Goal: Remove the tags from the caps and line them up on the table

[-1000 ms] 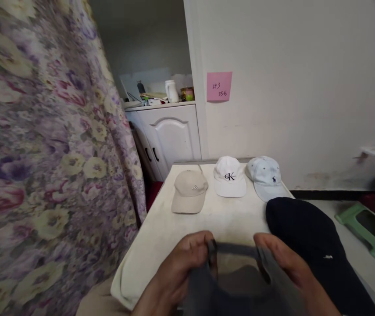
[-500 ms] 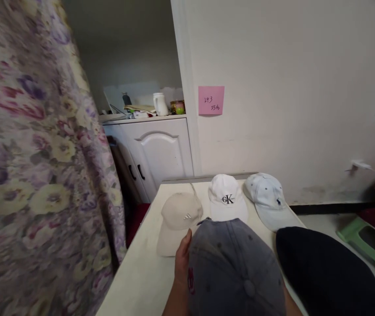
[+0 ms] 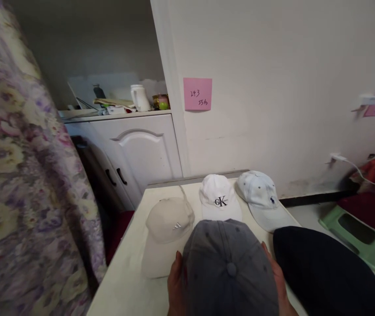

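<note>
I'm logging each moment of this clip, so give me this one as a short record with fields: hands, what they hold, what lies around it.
left hand: on the left side of the grey cap, fingers wrapped along its edge
right hand: on the right side of the same cap
grey cap: held between both hands, crown up, over the table
beige cap: just left of it
white cap: behind it, black logo
light blue cap: back right
dark cap: right
wall: pink note
</note>
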`<act>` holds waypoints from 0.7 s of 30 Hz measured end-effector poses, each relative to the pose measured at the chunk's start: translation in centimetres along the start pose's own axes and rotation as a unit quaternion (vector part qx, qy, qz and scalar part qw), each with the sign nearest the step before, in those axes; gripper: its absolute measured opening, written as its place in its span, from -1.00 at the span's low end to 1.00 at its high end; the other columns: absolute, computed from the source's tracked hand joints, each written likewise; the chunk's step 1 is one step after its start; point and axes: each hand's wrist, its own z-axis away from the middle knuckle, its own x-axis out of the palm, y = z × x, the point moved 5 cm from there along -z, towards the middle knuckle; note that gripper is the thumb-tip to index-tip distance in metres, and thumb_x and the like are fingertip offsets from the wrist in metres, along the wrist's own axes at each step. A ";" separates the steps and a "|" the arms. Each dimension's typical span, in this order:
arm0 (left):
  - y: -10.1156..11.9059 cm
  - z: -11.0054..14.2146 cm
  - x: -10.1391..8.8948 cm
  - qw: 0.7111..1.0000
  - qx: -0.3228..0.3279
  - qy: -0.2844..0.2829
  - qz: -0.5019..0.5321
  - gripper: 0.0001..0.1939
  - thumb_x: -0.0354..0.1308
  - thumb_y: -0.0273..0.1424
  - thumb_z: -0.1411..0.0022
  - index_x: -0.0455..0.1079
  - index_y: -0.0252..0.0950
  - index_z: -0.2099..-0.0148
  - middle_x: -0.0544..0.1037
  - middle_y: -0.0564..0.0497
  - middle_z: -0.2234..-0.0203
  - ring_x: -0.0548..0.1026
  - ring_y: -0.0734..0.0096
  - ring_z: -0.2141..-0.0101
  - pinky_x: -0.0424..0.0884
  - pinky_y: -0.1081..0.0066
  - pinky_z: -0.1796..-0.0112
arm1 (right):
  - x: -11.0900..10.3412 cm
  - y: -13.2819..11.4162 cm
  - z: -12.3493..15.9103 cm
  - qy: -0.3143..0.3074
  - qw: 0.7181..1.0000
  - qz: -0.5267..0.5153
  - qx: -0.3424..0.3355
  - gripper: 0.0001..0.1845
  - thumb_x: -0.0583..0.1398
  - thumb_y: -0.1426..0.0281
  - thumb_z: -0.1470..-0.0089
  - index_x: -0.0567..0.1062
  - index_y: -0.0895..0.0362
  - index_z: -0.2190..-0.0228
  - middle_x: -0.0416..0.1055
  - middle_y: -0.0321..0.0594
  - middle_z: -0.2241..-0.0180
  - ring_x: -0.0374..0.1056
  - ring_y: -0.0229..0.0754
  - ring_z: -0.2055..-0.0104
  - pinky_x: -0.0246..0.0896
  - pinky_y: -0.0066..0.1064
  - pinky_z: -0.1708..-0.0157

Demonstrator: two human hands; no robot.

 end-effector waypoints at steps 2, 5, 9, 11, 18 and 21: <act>0.4 0.1 0.3 0.999 0.029 0.016 -0.024 -0.72 0.42 -0.17 0.00 0.65 -0.26 0.30 0.71 -0.07 0.32 0.56 -0.12 0.02 0.44 0.08 -0.05 | -0.4 0.7 -0.3 0.014 0.999 -0.039 0.010 -0.43 0.09 -0.08 -0.23 0.47 0.04 -0.06 0.53 -0.06 -0.04 0.46 0.04 -0.02 0.35 0.06 -0.03; 0.8 0.5 0.9 0.997 0.055 0.027 -0.038 -0.90 0.44 -0.41 0.08 0.64 -0.19 0.41 0.70 0.07 0.41 0.59 0.10 0.10 0.43 0.31 -0.04 | -0.8 1.7 -0.6 0.030 0.995 -0.092 0.029 -0.48 0.14 -0.02 -0.23 0.50 0.08 -0.01 0.55 -0.07 -0.01 0.50 0.02 0.03 0.39 0.01 -0.01; 0.7 0.5 1.3 0.998 0.051 0.021 -0.020 -0.82 0.41 -0.57 0.13 0.65 -0.21 0.42 0.70 0.11 0.43 0.60 0.20 0.14 0.43 0.44 -0.01 | -1.3 2.8 -1.2 0.046 0.985 -0.153 0.063 -0.56 0.28 0.04 -0.09 0.61 0.08 0.14 0.66 -0.10 0.15 0.56 0.11 0.09 0.46 -0.02 0.05; 0.3 0.2 1.4 0.999 0.038 0.013 -0.001 -0.83 0.40 -0.55 0.09 0.66 -0.22 0.38 0.72 0.09 0.42 0.60 0.17 0.12 0.43 0.39 -0.02 | -1.9 3.2 -1.4 0.056 0.978 -0.183 0.079 -0.61 0.33 0.10 -0.04 0.64 0.10 0.20 0.69 -0.14 0.24 0.57 0.13 0.10 0.46 -0.01 0.04; -1.4 -0.7 1.9 0.994 -0.053 -0.053 0.073 -0.77 0.39 -0.26 -0.07 0.69 -0.30 0.28 0.74 -0.04 0.37 0.63 0.00 0.09 0.42 0.16 -0.09 | -2.9 4.0 -1.6 0.058 0.951 -0.267 0.145 -0.68 0.29 0.19 -0.14 0.68 0.17 0.24 0.71 -0.10 0.27 0.60 0.08 0.11 0.44 -0.03 -0.03; -1.7 -0.7 2.0 0.988 -0.078 -0.082 0.101 -0.81 0.37 -0.27 -0.12 0.69 -0.26 0.26 0.74 -0.02 0.35 0.63 0.02 0.07 0.38 0.15 -0.12 | -3.0 4.5 -1.6 0.053 0.941 -0.290 0.165 -0.73 0.30 0.28 -0.14 0.68 0.22 0.24 0.71 -0.05 0.25 0.60 0.09 0.10 0.41 -0.03 -0.07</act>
